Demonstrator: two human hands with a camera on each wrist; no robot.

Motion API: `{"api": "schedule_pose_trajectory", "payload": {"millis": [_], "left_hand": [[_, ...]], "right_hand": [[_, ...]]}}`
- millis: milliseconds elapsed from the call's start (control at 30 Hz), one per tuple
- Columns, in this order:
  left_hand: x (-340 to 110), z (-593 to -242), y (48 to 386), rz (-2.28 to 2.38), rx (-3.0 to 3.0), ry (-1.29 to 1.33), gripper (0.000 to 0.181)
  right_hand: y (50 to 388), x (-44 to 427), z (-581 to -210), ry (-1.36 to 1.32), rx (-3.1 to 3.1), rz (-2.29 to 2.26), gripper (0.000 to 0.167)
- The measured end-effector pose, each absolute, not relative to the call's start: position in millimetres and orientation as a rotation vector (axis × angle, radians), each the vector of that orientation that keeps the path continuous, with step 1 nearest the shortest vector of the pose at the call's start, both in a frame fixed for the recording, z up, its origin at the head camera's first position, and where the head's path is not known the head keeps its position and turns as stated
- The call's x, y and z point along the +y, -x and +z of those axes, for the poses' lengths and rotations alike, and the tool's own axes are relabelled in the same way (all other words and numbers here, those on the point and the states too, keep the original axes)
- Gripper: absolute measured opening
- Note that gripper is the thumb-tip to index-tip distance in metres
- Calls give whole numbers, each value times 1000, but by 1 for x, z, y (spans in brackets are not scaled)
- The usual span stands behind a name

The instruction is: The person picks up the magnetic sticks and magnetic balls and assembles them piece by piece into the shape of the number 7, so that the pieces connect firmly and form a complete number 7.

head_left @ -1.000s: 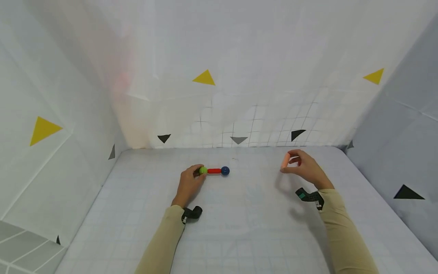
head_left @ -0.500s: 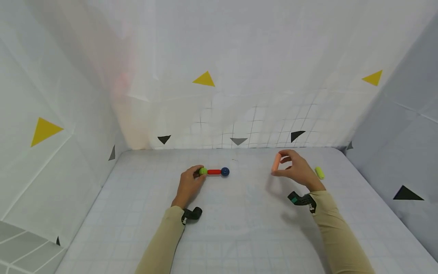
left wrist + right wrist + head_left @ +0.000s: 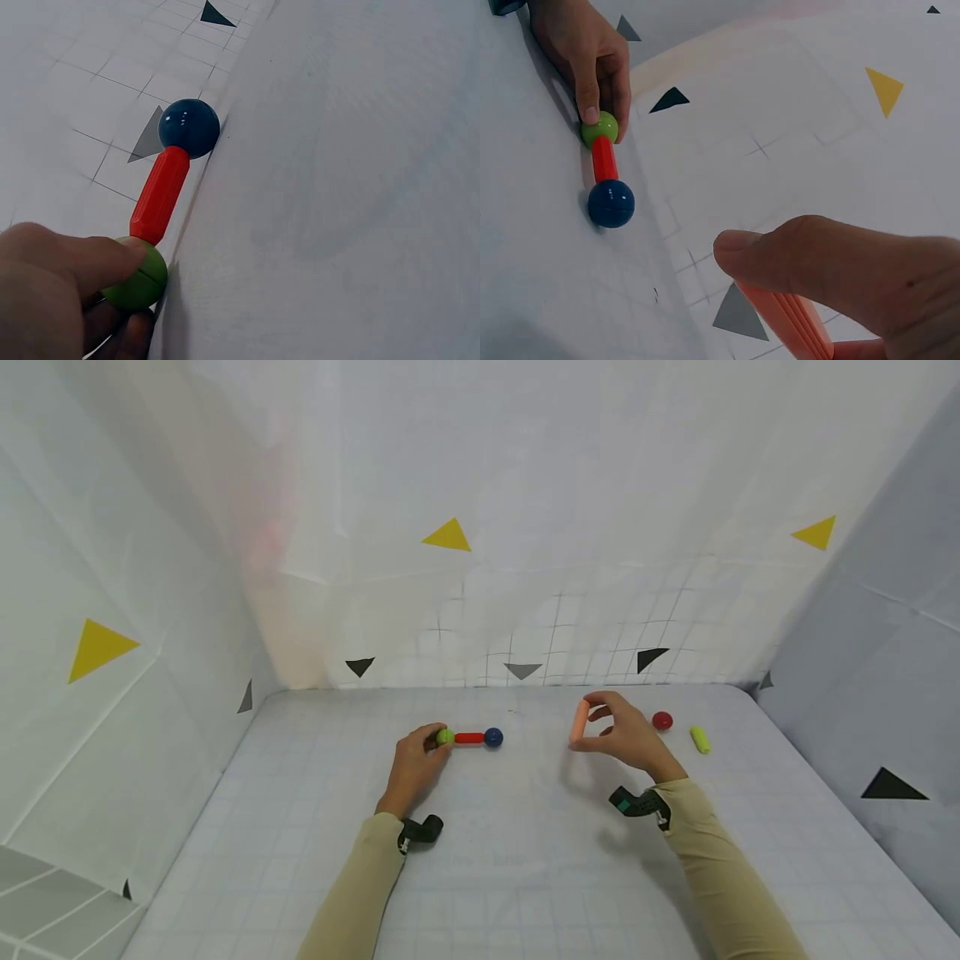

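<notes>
My left hand [image 3: 414, 766] pinches a green ball [image 3: 141, 279] between thumb and fingers at the left of the table. A red rod [image 3: 160, 195] joins that ball to a dark blue ball [image 3: 189, 129] in one straight piece, lying level in the head view. My right hand [image 3: 626, 737] holds an orange ribbed rod [image 3: 580, 721] by its two ends, thumb below and a finger on top. The rod stands nearly upright, apart from the blue ball and to its right. In the right wrist view the thumb covers one end of the orange rod [image 3: 787, 319].
Behind the right hand a red ball [image 3: 662, 721] lies on the white table [image 3: 510, 860]. A yellow-green rod [image 3: 700, 739] lies to the right of it. White sheeting with yellow and dark triangles forms the walls at the back and sides.
My right hand has moved left with the orange rod, towards the blue ball. The yellow-green rod and then the red ball have come into sight behind it. My left hand stays put.
</notes>
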State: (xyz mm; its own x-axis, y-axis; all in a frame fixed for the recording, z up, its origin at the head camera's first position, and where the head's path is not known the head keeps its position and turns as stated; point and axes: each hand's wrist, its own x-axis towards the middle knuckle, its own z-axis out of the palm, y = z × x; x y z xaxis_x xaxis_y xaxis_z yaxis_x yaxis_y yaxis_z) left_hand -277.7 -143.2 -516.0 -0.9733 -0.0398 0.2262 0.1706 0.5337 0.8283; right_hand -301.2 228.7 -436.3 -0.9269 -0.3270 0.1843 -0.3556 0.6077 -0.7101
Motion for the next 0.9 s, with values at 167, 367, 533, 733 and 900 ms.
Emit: {"api": "schedule_pose_trajectory", "payload": {"millis": [167,367,533,733,900], "left_hand": [[-142,-515,280,-1403,-2554,124,39],[-142,-514,280,-1401,-2542,143,38],[-142,-516,281,-1402,-2541,140,38],[-142,-516,281,-1404,-2546,133,38],[-141,-515,281,-1402,-2543,130,38]], "right_hand": [[300,216,-441,-648,-2762,1261,88],[296,199,-445,-675,-2769,1277,88],[293,187,-445,-710,-2770,1285,89],[293,177,-448,-734,-2769,1287,88],[292,170,-450,-756,-2770,1278,87]]}}
